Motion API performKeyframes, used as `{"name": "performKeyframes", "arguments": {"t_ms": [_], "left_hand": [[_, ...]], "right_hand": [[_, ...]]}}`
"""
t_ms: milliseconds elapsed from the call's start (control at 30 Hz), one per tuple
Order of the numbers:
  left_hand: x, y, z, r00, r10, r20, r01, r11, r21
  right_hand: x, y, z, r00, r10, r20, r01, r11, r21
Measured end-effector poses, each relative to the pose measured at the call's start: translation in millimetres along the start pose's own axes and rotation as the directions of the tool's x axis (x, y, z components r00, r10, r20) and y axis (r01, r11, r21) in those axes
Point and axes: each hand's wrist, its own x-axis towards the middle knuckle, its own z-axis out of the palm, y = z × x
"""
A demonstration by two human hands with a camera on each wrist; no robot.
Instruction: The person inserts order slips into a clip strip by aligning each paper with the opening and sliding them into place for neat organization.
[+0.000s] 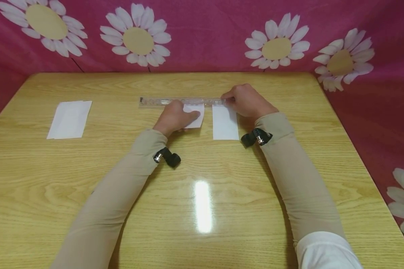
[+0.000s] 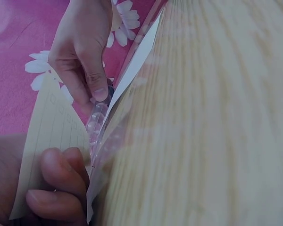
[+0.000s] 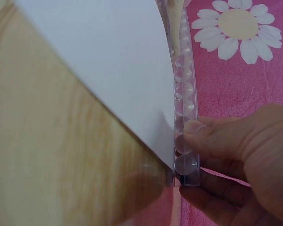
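1. Left hand (image 1: 175,117), beige sleeve (image 1: 111,201): thumb and curled fingers pinching a small white slip (image 1: 192,108) just in front of the clear strip; part of the slip concealed by the hand
2. Slip, second face: ruled lines and a row of small boxes, visible from the left wrist; marks too faint to read
3. Clear strip (image 1: 202,101), plastic, with rounded bubble-like forms along its length: lying crosswise towards the far side of the bench; partly covered by both hands; whether the rounds are loose or moulded cannot be told
4. Right hand (image 1: 247,100): thumb and fingers pinching the strip's right end; lower fingers partly hidden behind it in the right wrist view
5. White sheet (image 1: 225,123): near side of the strip, below the right hand; upper edge meeting the strip, whether tucked under it unclear
6. White papers (image 1: 69,119): apart at the left, edges slightly uneven; number of sheets uncertain
7. Two black wrist cameras (image 1: 171,158), one at each cuff; both forearms cut off by the lower frame
8. Bench (image 1: 222,168): yellowish wood grain, glossy, bright oblong reflection near the middle; near edge out of frame
9. Backdrop: magenta cloth (image 1: 208,37) behind and at the sides, large white daisies with yellow centres, several cropped
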Motion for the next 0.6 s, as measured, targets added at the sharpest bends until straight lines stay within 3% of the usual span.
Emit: {"name": "performKeyframes", "arguments": {"t_ms": [600], "left_hand": [[-2.9, -3.2, -2.5, 1.0, -0.011, -0.01, 0.011, 1.0, 0.021]], "right_hand": [[1.6, 1.8, 0.4, 1.0, -0.013, 0.0, 0.013, 1.0, 0.005]]}}
